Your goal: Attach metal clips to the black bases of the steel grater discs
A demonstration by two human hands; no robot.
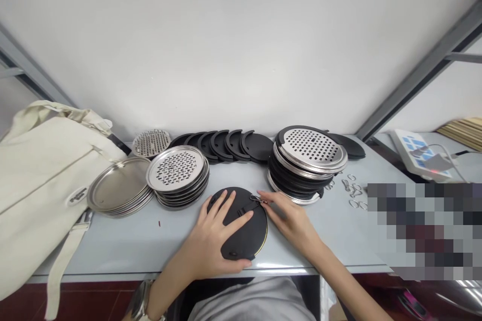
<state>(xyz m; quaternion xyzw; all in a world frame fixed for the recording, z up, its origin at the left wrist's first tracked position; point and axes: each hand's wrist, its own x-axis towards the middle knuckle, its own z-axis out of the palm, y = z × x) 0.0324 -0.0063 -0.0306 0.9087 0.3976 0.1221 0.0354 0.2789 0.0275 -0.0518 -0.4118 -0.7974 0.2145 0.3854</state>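
A round black disc [248, 235] with a thin gold line along its lower right edge lies on the table near the front. My left hand [216, 235] rests on it with the fingers spread, pressing it flat. At the disc's upper right edge, my right hand [288, 215] pinches a small metal clip [256, 199] between thumb and index finger. Just behind the disc, to the right, stands a tall stack of black and silver discs topped by a perforated metal plate [311, 146].
Stacked grater plates [178, 169] and plain metal plates [118, 185] stand at left, beside a cream bag [48, 170]. Black discs [258, 146] overlap along the wall. Metal rings [354, 204] lie at right, near a white power strip [417, 152].
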